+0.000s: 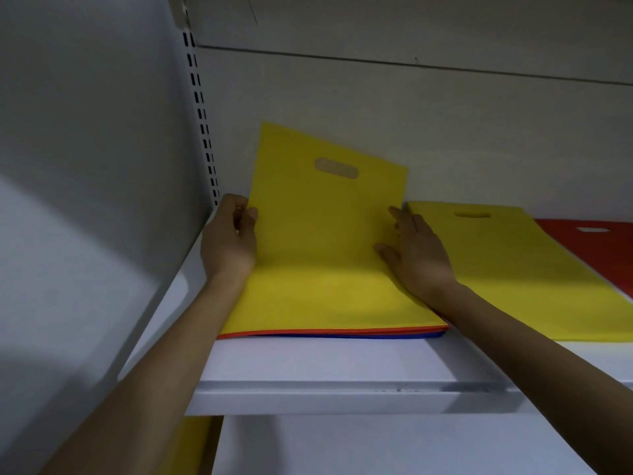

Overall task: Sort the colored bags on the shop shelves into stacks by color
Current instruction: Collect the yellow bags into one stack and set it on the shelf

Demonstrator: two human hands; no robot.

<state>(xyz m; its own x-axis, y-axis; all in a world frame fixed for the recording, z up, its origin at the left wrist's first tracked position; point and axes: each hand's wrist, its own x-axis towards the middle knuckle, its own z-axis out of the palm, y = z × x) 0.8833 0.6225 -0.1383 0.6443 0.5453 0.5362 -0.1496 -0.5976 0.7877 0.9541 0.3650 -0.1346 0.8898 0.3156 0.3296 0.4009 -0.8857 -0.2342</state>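
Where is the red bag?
In the head view, the red bag lies flat at the far right of the shelf, just past the flat yellow bag beside the right hand.

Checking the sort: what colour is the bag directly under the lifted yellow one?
An orange bag; head view.

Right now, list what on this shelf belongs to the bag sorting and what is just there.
Job: left hand, right hand, lifted yellow bag, orange and blue bags beneath, second yellow bag, red bag.
Just there: shelf, slotted upright, back wall.
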